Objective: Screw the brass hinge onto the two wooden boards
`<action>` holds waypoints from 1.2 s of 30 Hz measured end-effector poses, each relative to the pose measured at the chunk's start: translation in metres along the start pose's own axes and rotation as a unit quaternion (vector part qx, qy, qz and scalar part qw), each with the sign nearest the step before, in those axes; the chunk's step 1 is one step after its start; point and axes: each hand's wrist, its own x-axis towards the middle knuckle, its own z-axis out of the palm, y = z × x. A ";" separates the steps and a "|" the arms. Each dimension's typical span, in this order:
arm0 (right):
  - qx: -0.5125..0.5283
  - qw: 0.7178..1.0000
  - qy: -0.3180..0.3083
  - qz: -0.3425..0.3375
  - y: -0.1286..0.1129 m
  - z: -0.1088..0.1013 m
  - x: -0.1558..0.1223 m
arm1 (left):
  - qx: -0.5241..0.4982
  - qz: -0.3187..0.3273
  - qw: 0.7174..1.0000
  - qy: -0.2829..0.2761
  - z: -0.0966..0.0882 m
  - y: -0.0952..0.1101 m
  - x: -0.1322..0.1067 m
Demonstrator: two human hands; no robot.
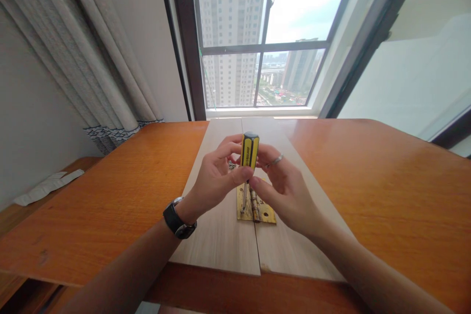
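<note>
A screwdriver with a yellow and black handle [249,152] stands nearly upright, its shaft pointing down at the left leaf of a brass hinge [264,208]. My left hand [217,174] is closed around the handle from the left, thumb at its lower end. From the other side, my right hand [285,184] closes on it too, its thumb near the bottom of the handle. The hinge lies open across the seam between two pale wooden boards [221,248]. Under the tip there seems to be a screw head. Small metal pieces [231,165], probably screws, show partly behind my left fingers.
The boards lie on an orange-brown wooden table [386,186] and reach from near its front edge to the window [265,49]. A grey curtain [91,44] hangs at the left. White paper or cloth [49,186] lies on a lower surface at the far left.
</note>
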 end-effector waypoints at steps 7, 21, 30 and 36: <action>-0.006 1.000 0.028 0.003 0.001 0.001 -0.001 | -0.035 -0.003 0.999 -0.036 -0.003 -0.003 0.000; -0.001 1.000 0.003 -0.006 0.000 0.000 -0.002 | -0.025 -0.014 0.999 -0.019 0.000 -0.002 0.001; -0.037 0.999 0.026 0.021 0.000 0.002 -0.002 | -0.012 -0.013 0.999 -0.035 0.000 -0.001 0.001; -0.015 0.999 0.033 -0.001 0.003 0.001 -0.003 | -0.042 0.000 0.996 -0.081 0.001 -0.001 0.000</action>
